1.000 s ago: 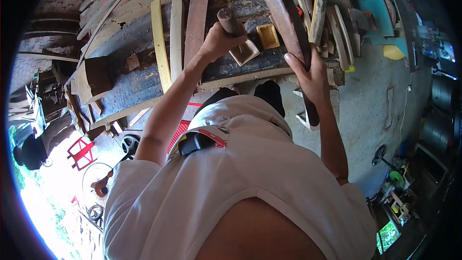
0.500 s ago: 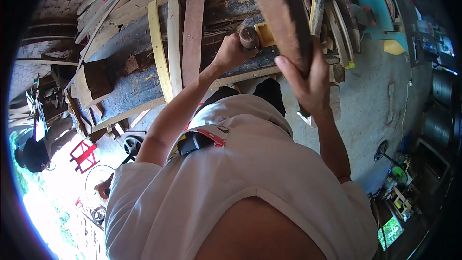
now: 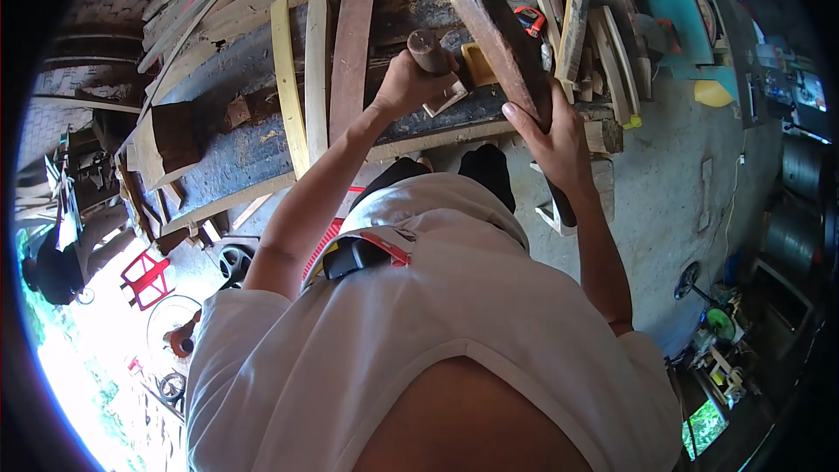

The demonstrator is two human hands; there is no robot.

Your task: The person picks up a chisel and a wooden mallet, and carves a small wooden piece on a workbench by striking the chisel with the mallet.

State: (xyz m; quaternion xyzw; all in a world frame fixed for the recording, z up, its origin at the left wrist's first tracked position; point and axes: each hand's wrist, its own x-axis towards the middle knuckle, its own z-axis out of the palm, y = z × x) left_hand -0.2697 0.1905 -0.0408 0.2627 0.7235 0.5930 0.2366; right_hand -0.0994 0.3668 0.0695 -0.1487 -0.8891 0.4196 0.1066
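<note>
My left hand (image 3: 411,86) is closed around a round, brown wooden handle (image 3: 426,51) whose flat end points up; the lower part of this tool is hidden. Just below that hand, a small pale wooden piece (image 3: 447,98) shows on the dark bench. My right hand (image 3: 564,140) grips a thick wooden club (image 3: 502,44), dark along one side, its broad end slanting up and left over the bench. A narrower end sticks out below the hand. The club and the handle are apart. Between them lies a yellow block (image 3: 478,65).
Several wooden strips, including a yellow one (image 3: 288,79) and a reddish board (image 3: 351,61), lie across the dark workbench (image 3: 253,157). A red-and-black tool (image 3: 530,21) lies behind the club. A teal machine (image 3: 686,13) stands at right; a red frame (image 3: 146,280) is on the floor.
The club has come down and away from the camera, from reaching past the top edge. My left hand and the handle have shifted slightly left and up, revealing the pale piece.
</note>
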